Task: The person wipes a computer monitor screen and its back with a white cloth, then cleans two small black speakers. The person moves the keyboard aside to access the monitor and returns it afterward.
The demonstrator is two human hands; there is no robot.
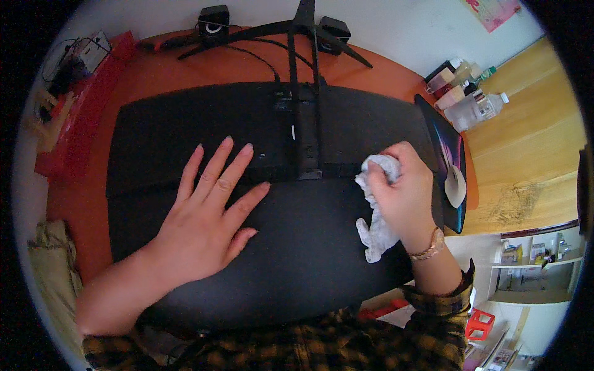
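A large black monitor [278, 259] lies face down before me on a reddish-orange desk, its back panel up. Its black stand [304, 102] rises from the middle of the panel, with splayed legs at the far side. My left hand [209, 218] rests flat on the left part of the panel, fingers spread and holding nothing. My right hand [403, 190] grips a crumpled white cloth [381, 232] against the right part of the panel; part of the cloth hangs down towards me. A bracelet circles my right wrist.
Two small black speakers [213, 24] stand behind the stand's legs, with cables nearby. At the right, a tablet-like screen [445, 153] carries a pale computer mouse [455, 186]. Plastic bottles [471, 111] stand at the back right. A red box [83, 120] lies along the left.
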